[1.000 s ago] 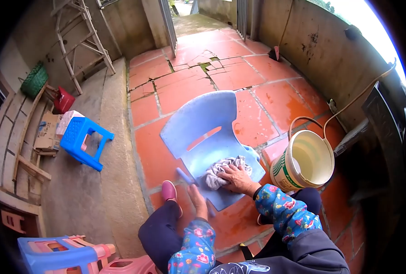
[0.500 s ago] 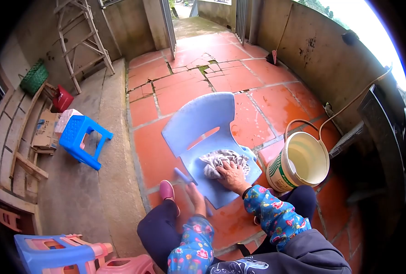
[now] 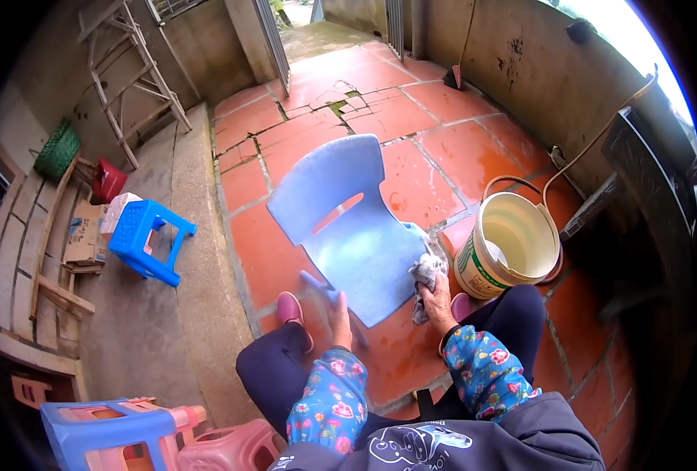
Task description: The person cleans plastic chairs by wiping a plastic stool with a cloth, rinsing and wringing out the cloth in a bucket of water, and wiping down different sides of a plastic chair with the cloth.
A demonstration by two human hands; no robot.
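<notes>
A small blue plastic chair [image 3: 364, 267] stands before me on the tiles, its backrest turned away. My left hand [image 3: 340, 320] grips the near left edge of its seat, with most of the fingers hidden from view. At the right edge of the seat, my right hand [image 3: 437, 302] is closed on a crumpled grey-and-white cloth [image 3: 427, 272]. The cloth hangs down along the side of the chair. Close by on the right is a white bucket [image 3: 470, 267] with green markings.
A brown hose [image 3: 591, 153] runs behind the bucket. On the left ledge sit a bright blue stool [image 3: 140, 235], a cardboard box [image 3: 84, 235] and a green basket [image 3: 58, 149]. More stools [image 3: 105, 432] stand at lower left. A wooden ladder [image 3: 136, 78] leans on the wall.
My right hand has moved the cloth from the middle of the seat to its right edge. The left hand stays at the chair's near left side.
</notes>
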